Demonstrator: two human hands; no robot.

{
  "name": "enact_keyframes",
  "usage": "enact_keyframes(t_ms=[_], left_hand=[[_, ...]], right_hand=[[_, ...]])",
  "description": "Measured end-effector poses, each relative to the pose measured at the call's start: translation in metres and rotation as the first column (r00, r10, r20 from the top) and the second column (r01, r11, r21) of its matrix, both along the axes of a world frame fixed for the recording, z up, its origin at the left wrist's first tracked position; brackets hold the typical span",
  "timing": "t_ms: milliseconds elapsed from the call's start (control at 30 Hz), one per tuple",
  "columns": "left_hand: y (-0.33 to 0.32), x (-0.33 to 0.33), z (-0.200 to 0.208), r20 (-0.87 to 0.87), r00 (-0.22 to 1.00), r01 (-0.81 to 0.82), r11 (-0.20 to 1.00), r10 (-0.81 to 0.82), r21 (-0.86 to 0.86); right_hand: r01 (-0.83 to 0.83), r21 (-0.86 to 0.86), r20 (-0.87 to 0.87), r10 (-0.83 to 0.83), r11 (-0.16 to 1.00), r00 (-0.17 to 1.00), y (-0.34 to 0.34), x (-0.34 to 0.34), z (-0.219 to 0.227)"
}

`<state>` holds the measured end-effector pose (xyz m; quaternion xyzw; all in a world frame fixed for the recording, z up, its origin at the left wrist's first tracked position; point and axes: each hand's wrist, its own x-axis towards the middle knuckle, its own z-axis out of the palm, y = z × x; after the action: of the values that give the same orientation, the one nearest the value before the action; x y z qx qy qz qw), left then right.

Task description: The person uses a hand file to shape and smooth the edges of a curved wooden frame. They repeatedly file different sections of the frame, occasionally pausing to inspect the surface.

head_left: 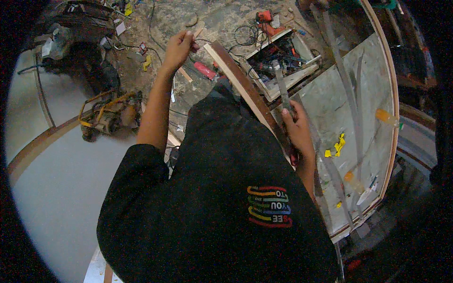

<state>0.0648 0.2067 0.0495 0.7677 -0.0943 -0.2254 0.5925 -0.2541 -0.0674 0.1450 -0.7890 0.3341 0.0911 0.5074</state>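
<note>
My left hand (178, 51) is raised at the upper middle, fingers closed in a pinch. A thin sliver of wood (198, 32) sticks out past its fingertips. My right hand (298, 127) is wrapped round a flat, narrow grey metal tool (281, 82) that points away from me; its exact kind is hard to make out. Something red (294, 158) shows just below that palm, mostly hidden. Between my hands a long wooden board (243, 84), brown on one face with a pale edge, slants from my lap toward the far side.
Beyond the board, a wooden tray (309, 70) holds tools and cables, with an orange power tool (269, 26) behind. A large framed panel (349, 104) at right carries yellow scraps (338, 145) and an orange-handled tool (387, 116). A yellow-framed machine (108, 112) stands left. A red cylinder (205, 70) lies ahead.
</note>
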Motion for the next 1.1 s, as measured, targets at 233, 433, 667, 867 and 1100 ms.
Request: enact_keyframes(t_ms=[233, 433, 667, 867, 1100], left_hand=[[-0.009, -0.014, 0.012, 0.153, 0.960, 0.219, 0.969, -0.236, 0.117], [-0.009, -0.005, 0.013, 0.187, 0.945, 0.260, 0.963, -0.269, 0.073], [-0.011, -0.011, 0.014, 0.208, 0.957, 0.190, 0.978, -0.205, 0.089], [-0.016, -0.023, 0.005, -0.027, 0.985, -0.173, 0.952, 0.172, -0.252], [-0.038, -0.038, -0.028, -0.207, 0.864, -0.501, 0.745, 0.459, -0.440]], right_hand=[[0.145, 0.314, -0.059, -0.133, 0.938, 0.989, -0.001, 0.006, 0.006], [0.094, 0.282, -0.088, -0.072, 0.955, 0.994, 0.006, 0.011, 0.007], [-0.002, 0.341, 0.037, -0.011, 0.940, 0.999, 0.013, 0.014, -0.009], [-0.201, 0.045, 0.215, 0.187, 0.978, 0.958, 0.014, 0.083, -0.024], [-0.567, 0.025, 0.201, 0.551, 0.824, 0.810, 0.002, 0.184, -0.028]])
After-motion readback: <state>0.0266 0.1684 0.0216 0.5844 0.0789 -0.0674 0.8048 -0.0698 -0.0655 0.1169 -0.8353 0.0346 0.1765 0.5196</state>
